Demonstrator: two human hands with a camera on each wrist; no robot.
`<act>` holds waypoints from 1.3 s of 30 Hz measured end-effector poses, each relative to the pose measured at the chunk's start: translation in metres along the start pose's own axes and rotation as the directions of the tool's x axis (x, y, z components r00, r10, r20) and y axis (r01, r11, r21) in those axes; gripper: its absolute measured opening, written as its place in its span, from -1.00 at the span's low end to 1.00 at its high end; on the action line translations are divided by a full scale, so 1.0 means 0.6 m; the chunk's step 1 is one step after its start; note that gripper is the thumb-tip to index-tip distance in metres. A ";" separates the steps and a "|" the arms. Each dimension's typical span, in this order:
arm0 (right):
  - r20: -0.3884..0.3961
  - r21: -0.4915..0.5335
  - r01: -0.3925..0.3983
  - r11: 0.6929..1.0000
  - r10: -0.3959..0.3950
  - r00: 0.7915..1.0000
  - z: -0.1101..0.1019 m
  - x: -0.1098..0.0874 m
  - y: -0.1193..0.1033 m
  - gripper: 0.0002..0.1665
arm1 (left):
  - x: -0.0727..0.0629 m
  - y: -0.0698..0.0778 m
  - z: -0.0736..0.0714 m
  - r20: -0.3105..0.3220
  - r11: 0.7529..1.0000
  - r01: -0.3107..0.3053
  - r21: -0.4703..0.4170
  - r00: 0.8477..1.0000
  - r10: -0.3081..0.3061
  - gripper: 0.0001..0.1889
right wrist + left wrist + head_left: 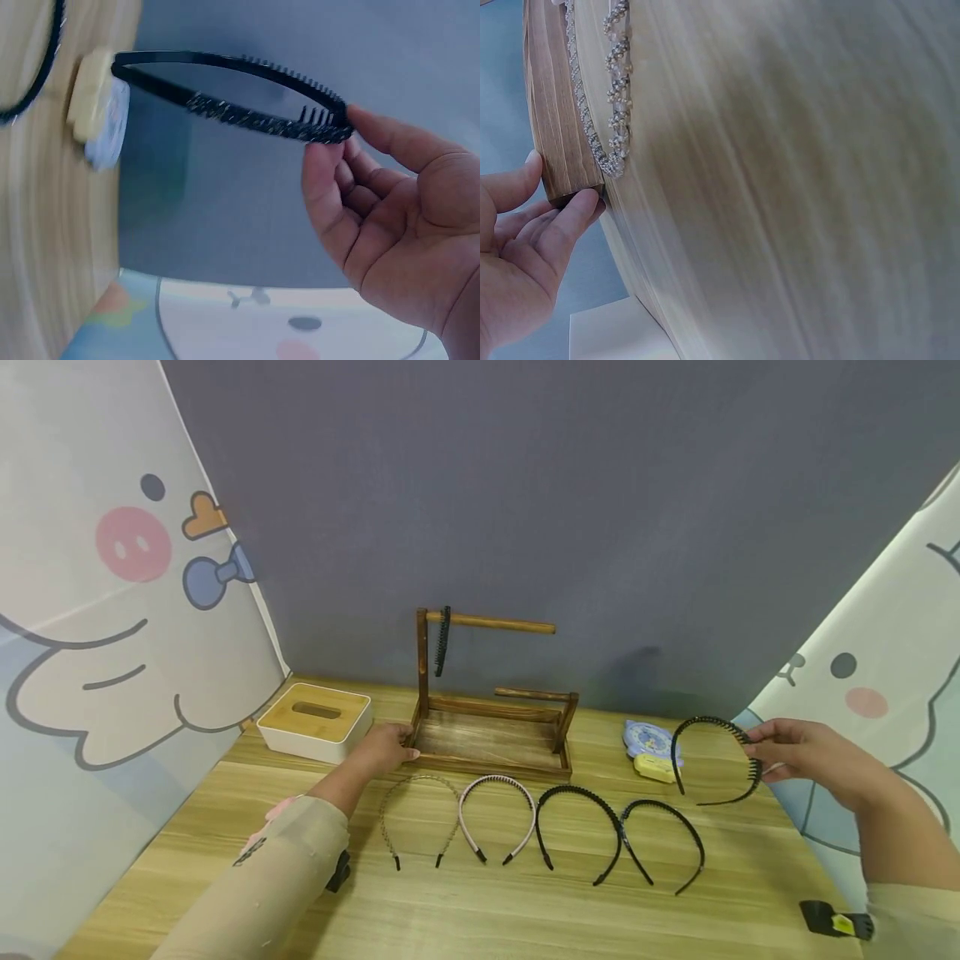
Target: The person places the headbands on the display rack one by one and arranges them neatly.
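My right hand (813,758) pinches a black toothed headband (255,129) between thumb and fingers, raised above the table's right side. Dark glitter covers part of its band. At the left front corner of a brown wooden stand (487,767), my left hand (384,747) grips the base, thumb on one side and fingers on the other. One black headband (442,643) hangs from the stand's upper bar. In front lie a beaded headband (384,814), a pale pink headband (497,778), a black headband (577,790) and a thin dark headband (693,835), in a row.
A white tissue box (300,741) with a wooden lid stands left of the stand. Right of it lie a blue round item (647,737) and a small yellow item (654,768). The stand's lower bar (531,694) is shorter. A grey backdrop (600,510) rises behind the table.
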State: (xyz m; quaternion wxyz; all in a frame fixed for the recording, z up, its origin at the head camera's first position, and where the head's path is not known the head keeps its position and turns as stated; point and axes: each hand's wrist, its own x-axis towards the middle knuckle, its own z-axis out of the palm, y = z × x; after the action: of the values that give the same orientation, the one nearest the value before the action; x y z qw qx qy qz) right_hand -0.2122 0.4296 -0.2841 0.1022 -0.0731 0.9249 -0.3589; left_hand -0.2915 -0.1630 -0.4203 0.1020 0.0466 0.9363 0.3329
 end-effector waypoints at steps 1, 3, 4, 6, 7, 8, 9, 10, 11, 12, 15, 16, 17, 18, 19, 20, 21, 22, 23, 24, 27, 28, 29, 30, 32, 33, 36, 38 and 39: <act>-0.009 0.023 0.015 1.000 -0.015 1.000 0.001 0.002 -0.006 -0.58 | 0.000 0.000 0.000 0.000 1.000 0.000 0.002 1.000 0.000 -0.36; -0.021 0.060 0.051 0.997 -0.050 0.999 0.004 0.006 -0.018 -0.59 | 0.001 0.000 0.000 -0.002 1.000 -0.001 0.009 1.000 0.001 -0.36; -0.030 0.072 0.063 0.995 -0.061 0.998 0.005 0.009 -0.024 -0.60 | 0.001 0.000 0.000 -0.003 1.000 -0.002 0.011 1.000 0.002 -0.36; -0.056 0.088 0.084 0.993 -0.079 0.995 0.009 0.015 -0.038 -0.62 | 0.001 0.000 0.000 -0.004 1.000 -0.004 0.012 1.000 0.004 -0.36; -0.068 0.099 0.096 0.990 -0.090 0.994 0.011 0.018 -0.045 -0.64 | 0.001 0.000 0.000 -0.004 1.000 -0.004 0.012 1.000 0.004 -0.36; -0.078 0.111 0.113 0.987 -0.105 0.991 0.012 0.021 -0.051 -0.65 | 0.001 0.000 0.000 -0.003 1.000 -0.004 0.010 1.000 0.004 -0.36; -0.090 0.122 0.129 0.984 -0.119 0.989 0.013 0.025 -0.058 -0.68 | 0.001 0.000 0.000 -0.003 1.000 -0.002 0.006 1.000 0.002 -0.36; -0.107 0.139 0.142 0.980 -0.128 0.986 0.016 0.028 -0.065 -0.70 | 0.000 0.000 0.000 -0.001 1.000 -0.001 0.001 1.000 0.001 -0.36; -0.122 0.168 0.164 0.972 -0.145 0.982 0.017 0.033 -0.072 -0.72 | 0.000 0.000 0.000 0.000 1.000 0.002 -0.005 1.000 -0.002 -0.36; -0.137 0.193 0.186 0.963 -0.162 0.977 0.019 0.037 -0.078 -0.74 | 0.000 0.000 0.000 0.001 1.000 0.004 -0.008 1.000 -0.004 -0.36; -0.193 0.269 0.239 0.933 -0.191 0.962 0.026 0.050 -0.098 -0.75 | 0.000 0.000 0.000 0.001 1.000 0.007 -0.017 1.000 -0.007 -0.36; -0.214 0.295 0.251 0.922 -0.192 0.958 0.029 0.055 -0.105 -0.74 | 0.001 0.000 0.000 -0.001 1.000 0.006 -0.018 1.000 -0.006 -0.36; -0.236 0.314 0.258 0.914 -0.188 0.953 0.033 0.059 -0.111 -0.73 | 0.001 -0.001 0.000 -0.002 1.000 0.005 -0.018 1.000 -0.005 -0.36; -0.254 0.320 0.260 0.911 -0.182 0.950 0.036 0.064 -0.117 -0.72 | 0.002 -0.001 0.000 -0.003 1.000 0.003 -0.016 1.000 -0.003 -0.36; -0.272 0.335 0.262 0.905 -0.173 0.947 0.040 0.068 -0.124 -0.70 | 0.002 -0.001 0.000 -0.005 1.000 0.001 -0.016 1.000 -0.001 -0.36; -0.288 0.344 0.263 0.902 -0.165 0.943 0.043 0.072 -0.130 -0.68 | 0.002 -0.001 0.000 -0.006 1.000 0.000 -0.016 1.000 0.000 -0.36; -0.302 0.349 0.262 0.900 -0.156 0.940 0.047 0.076 -0.137 -0.66 | 0.003 -0.002 0.001 -0.007 1.000 -0.001 -0.016 1.000 0.001 -0.37; -0.309 0.357 0.267 0.895 -0.156 0.938 0.050 0.081 -0.142 -0.64 | 0.003 -0.002 0.001 -0.006 1.000 -0.001 -0.015 1.000 0.001 -0.37; -0.316 0.367 0.272 0.890 -0.156 0.936 0.053 0.085 -0.148 -0.62 | 0.003 -0.003 0.001 -0.004 1.000 -0.001 -0.013 1.000 0.001 -0.36; -0.321 0.380 0.278 0.882 -0.156 0.934 0.056 0.090 -0.153 -0.61 | 0.002 -0.003 0.001 -0.003 1.000 0.001 -0.011 1.000 -0.001 -0.36; -0.335 0.414 0.301 0.859 -0.164 0.928 0.064 0.105 -0.169 -0.59 | 0.002 -0.004 0.002 -0.005 1.000 0.002 -0.007 1.000 -0.002 -0.36; -0.339 0.428 0.307 0.850 -0.164 0.926 0.067 0.110 -0.173 -0.59 | 0.001 -0.004 0.001 -0.006 1.000 0.001 -0.007 1.000 -0.002 -0.36; -0.343 0.432 0.311 0.846 -0.165 0.925 0.070 0.116 -0.177 -0.59 | 0.001 -0.004 0.001 -0.007 1.000 -0.001 -0.008 1.000 0.001 -0.36; -0.346 0.436 0.315 0.843 -0.166 0.923 0.072 0.121 -0.182 -0.59 | 0.000 -0.004 0.001 -0.008 1.000 -0.004 -0.008 1.000 0.004 -0.36; -0.351 0.432 0.317 0.844 -0.166 0.922 0.078 0.133 -0.189 -0.60 | -0.002 -0.003 0.001 -0.009 1.000 -0.008 -0.014 1.000 0.008 -0.36; -0.354 0.424 0.315 0.849 -0.165 0.921 0.081 0.138 -0.193 -0.60 | -0.002 -0.002 0.001 -0.008 1.000 -0.008 -0.020 1.000 0.008 -0.36; -0.365 0.399 0.308 0.864 -0.159 0.917 0.092 0.155 -0.207 -0.59 | -0.003 -0.002 0.001 -0.006 1.000 -0.011 -0.029 1.000 0.011 -0.36; -0.372 0.381 0.306 0.872 -0.159 0.914 0.100 0.166 -0.216 -0.58 | -0.003 -0.002 0.000 -0.011 0.999 -0.013 -0.035 1.000 0.012 -0.36; -0.373 0.372 0.310 0.875 -0.165 0.913 0.103 0.171 -0.220 -0.58 | -0.003 -0.002 0.000 -0.013 0.999 -0.014 -0.035 1.000 0.014 -0.36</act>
State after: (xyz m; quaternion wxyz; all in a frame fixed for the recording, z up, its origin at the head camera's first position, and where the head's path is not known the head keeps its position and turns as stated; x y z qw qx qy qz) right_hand -0.2885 0.2712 -0.2530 -0.0859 -0.1028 0.8122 -0.5678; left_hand -0.2896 -0.1640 -0.4206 0.0945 0.0494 0.9306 0.3502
